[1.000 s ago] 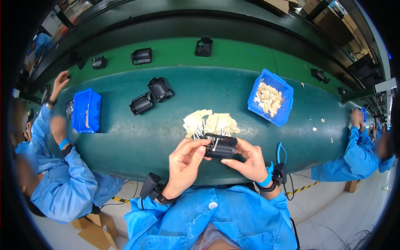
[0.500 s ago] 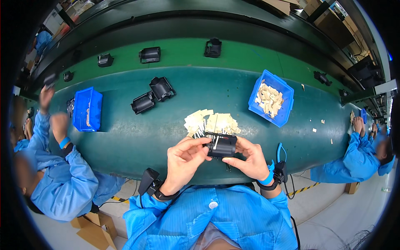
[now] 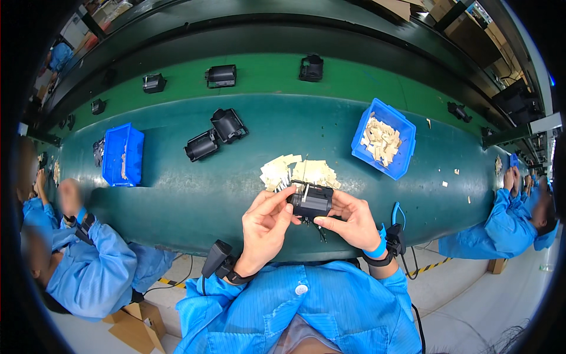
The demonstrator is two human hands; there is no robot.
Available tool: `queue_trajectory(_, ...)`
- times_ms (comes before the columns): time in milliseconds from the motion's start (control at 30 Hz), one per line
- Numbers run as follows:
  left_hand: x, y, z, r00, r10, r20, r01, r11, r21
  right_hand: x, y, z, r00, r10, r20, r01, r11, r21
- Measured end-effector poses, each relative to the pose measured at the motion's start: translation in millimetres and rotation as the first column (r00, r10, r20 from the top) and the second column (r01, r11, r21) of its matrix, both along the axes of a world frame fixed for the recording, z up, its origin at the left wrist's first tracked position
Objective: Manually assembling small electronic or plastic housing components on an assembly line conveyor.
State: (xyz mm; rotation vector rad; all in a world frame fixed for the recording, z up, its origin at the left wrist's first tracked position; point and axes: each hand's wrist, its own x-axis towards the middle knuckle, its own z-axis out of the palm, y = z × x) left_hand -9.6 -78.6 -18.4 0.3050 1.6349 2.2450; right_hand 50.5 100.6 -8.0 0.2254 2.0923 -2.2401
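Over the near middle of the table I hold a black plastic housing (image 3: 312,201) with a rounded body. A narrow white strip shows on its left part, and thin dark wires hang below it. My right hand (image 3: 351,222) is closed round the right end, thumb on the near side. At the left end, my left hand (image 3: 266,224) pinches with thumb and index finger; what lies between those fingertips is too small to make out. Just beyond the housing lie piles of cream-coloured flat pieces (image 3: 318,170), partly hidden by it.
Two more black housings (image 3: 229,125) lie together at the middle left. A blue bin (image 3: 404,154) of cream pieces stands at right, another blue bin (image 3: 135,158) at left. Housings (image 3: 221,76) sit along the green belt (image 3: 265,71). Co-workers (image 3: 97,259) sit on both sides.
The housing in my hands has tilted and shifted slightly left, and my left hand has moved a little right. Housings on the belt have moved right. The left co-worker's raised arm has come down.
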Motion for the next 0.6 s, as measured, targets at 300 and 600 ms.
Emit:
queue_trajectory(300,-1,3,1,0.999,0.023,-0.042,-0.026,0.997,-0.073,-2,1,1,0.998,0.009,0.055,-0.006,0.998,-0.056)
queue_trajectory(600,-4,-2,-1,0.997,-0.055,0.047,0.054,0.998,0.011,-7,8,12,0.979,0.077,0.187,-0.042,0.982,-0.182)
